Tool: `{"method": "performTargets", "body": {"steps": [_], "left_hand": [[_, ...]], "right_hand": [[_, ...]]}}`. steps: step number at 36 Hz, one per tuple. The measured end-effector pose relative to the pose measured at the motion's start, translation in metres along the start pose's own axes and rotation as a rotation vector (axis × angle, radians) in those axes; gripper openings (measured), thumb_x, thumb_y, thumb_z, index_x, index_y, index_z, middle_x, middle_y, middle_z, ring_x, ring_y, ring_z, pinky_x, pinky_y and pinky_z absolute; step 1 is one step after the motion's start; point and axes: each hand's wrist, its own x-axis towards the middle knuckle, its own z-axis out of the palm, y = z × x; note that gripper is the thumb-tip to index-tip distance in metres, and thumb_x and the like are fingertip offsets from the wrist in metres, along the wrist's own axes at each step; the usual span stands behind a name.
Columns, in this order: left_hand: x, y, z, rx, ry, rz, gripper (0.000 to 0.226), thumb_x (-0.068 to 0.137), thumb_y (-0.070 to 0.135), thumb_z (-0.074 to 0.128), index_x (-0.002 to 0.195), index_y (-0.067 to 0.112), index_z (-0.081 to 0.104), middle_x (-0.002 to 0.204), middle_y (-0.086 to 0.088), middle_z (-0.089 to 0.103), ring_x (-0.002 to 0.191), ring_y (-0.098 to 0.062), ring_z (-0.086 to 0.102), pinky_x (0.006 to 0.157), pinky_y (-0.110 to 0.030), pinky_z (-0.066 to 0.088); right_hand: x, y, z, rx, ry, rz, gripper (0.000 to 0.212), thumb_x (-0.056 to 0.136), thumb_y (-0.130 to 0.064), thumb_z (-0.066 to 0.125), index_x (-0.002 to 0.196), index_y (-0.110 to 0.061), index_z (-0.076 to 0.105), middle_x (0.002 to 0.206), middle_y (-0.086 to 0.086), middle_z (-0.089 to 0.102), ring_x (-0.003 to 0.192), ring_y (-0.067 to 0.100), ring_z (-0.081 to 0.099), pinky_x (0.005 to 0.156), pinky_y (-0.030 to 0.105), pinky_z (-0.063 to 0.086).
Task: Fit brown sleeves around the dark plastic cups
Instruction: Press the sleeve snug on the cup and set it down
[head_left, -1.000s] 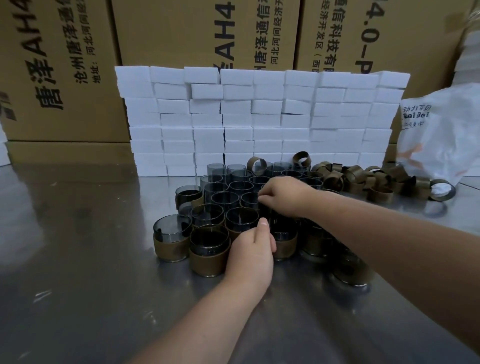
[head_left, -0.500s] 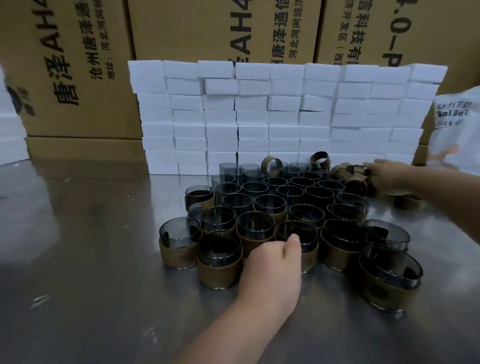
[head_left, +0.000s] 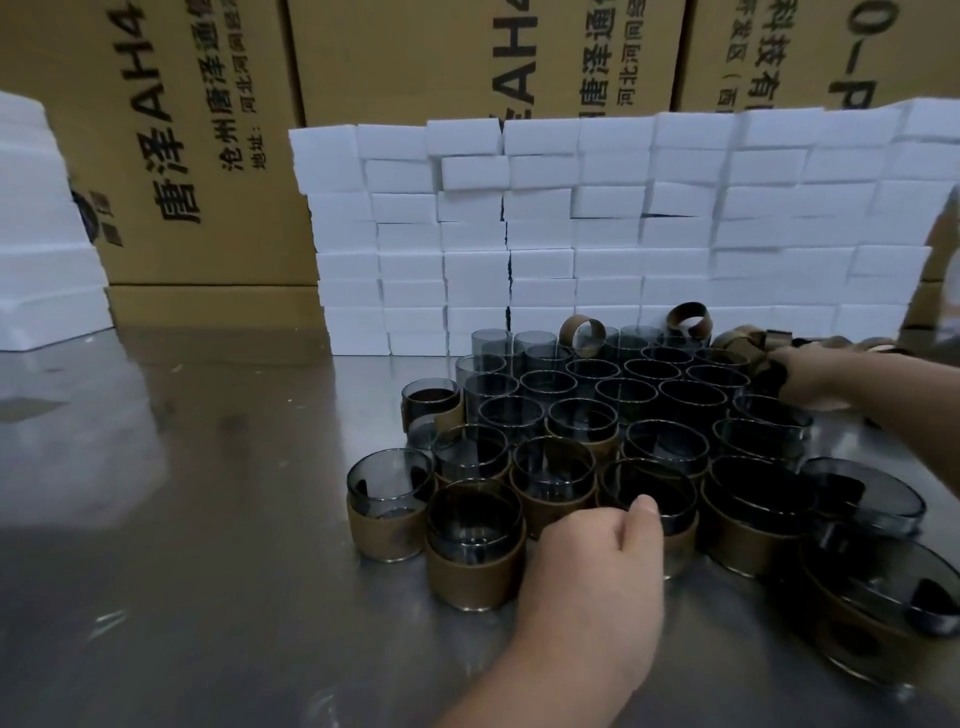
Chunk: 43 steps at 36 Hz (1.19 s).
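In front of the white block wall (head_left: 571, 234), smoky round cups (head_left: 649, 395) stand upright, mouths up, on the shiny surface (head_left: 208, 519), matte brown sleeves (head_left: 467, 577) banding those farthest from it; my left hand (head_left: 587, 582) curls against 1, grip unclear, and my right hand (head_left: 815, 374) pinches a loose sleeve (head_left: 759, 364).

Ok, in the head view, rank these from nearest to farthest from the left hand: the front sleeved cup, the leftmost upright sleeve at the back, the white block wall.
1. The front sleeved cup, just left of the left hand.
2. The leftmost upright sleeve, among the back cups.
3. The white block wall, behind everything.
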Motion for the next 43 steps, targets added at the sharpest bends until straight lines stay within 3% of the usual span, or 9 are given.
{"method": "performTargets", "body": {"steps": [3,7,13,18,23,27,31,35,43], "left_hand": [[0.0,-0.001,0.001,-0.02,0.009,0.015,0.053,0.093,0.048,0.037,0.05,0.019,0.045,0.04,0.005,0.036,0.047,-0.014,0.035,0.054,-0.03,0.031],[0.0,0.0,0.001,-0.013,0.015,0.019,0.054,0.093,0.047,0.038,0.049,0.016,0.04,0.04,0.005,0.035,0.047,-0.013,0.034,0.053,-0.029,0.029],[0.0,0.001,0.001,-0.031,0.023,0.01,0.054,0.094,0.045,0.038,0.048,0.015,0.036,0.041,0.004,0.033,0.047,-0.014,0.033,0.053,-0.03,0.028],[-0.001,0.002,0.0,-0.043,0.036,0.02,0.054,0.094,0.044,0.038,0.049,0.015,0.035,0.044,0.003,0.033,0.05,-0.016,0.035,0.055,-0.03,0.029],[-0.001,0.003,0.0,-0.059,0.044,0.02,0.053,0.095,0.043,0.038,0.05,0.016,0.036,0.047,0.003,0.034,0.053,-0.019,0.037,0.058,-0.032,0.032],[0.0,0.002,0.0,-0.066,0.05,0.014,0.052,0.095,0.044,0.038,0.051,0.015,0.036,0.047,0.003,0.034,0.054,-0.02,0.038,0.058,-0.032,0.033],[0.0,0.002,0.0,-0.069,0.049,0.005,0.052,0.094,0.044,0.038,0.051,0.015,0.037,0.044,0.003,0.033,0.053,-0.019,0.038,0.057,-0.032,0.033],[0.0,0.003,0.0,-0.067,0.041,0.002,0.052,0.094,0.045,0.037,0.051,0.016,0.038,0.043,0.003,0.033,0.051,-0.018,0.038,0.057,-0.031,0.033],[0.0,0.001,0.001,-0.063,0.018,0.009,0.051,0.095,0.045,0.036,0.053,0.015,0.039,0.038,0.003,0.038,0.038,-0.008,0.038,0.051,-0.027,0.031]], "right_hand": [[-0.009,-0.001,-0.004,0.019,0.073,-0.018,0.051,0.087,-0.03,0.056,0.134,-0.016,0.04,0.122,0.013,0.056,0.107,0.029,0.053,0.089,0.032,0.04],[-0.02,0.0,-0.005,-0.064,0.083,0.007,0.024,0.089,-0.028,0.056,0.102,-0.009,0.048,0.09,0.002,0.048,0.084,0.021,0.046,0.072,0.027,0.036],[-0.029,0.011,-0.013,-0.054,0.183,0.155,0.02,0.089,-0.023,0.052,0.095,-0.005,0.06,0.084,0.009,0.057,0.078,0.027,0.055,0.065,0.027,0.042],[-0.035,0.006,-0.036,0.396,0.385,0.132,0.041,0.099,-0.025,0.034,0.086,0.005,0.06,0.095,0.025,0.062,0.08,0.034,0.054,0.067,0.034,0.04],[-0.053,-0.031,-0.039,0.895,0.104,0.032,0.056,0.1,-0.038,0.026,0.091,0.003,0.063,0.106,0.033,0.061,0.054,0.025,0.05,0.053,0.026,0.042],[-0.056,-0.048,-0.028,0.779,0.021,-0.003,0.052,0.098,-0.042,0.024,0.084,-0.012,0.065,0.104,0.014,0.065,0.065,0.027,0.055,0.066,0.031,0.044],[-0.049,-0.058,-0.02,0.813,-0.003,0.016,0.05,0.097,-0.044,0.026,0.107,-0.003,0.052,0.114,0.02,0.058,0.069,0.028,0.05,0.068,0.034,0.041],[-0.043,-0.061,-0.013,0.687,-0.021,0.017,0.057,0.099,-0.043,0.021,0.131,-0.001,0.045,0.119,0.019,0.052,0.096,0.029,0.05,0.081,0.033,0.037],[-0.046,-0.069,-0.021,0.486,0.018,-0.028,0.047,0.102,-0.025,0.018,0.121,0.004,0.049,0.13,0.027,0.045,0.106,0.033,0.045,0.08,0.03,0.029]]}}
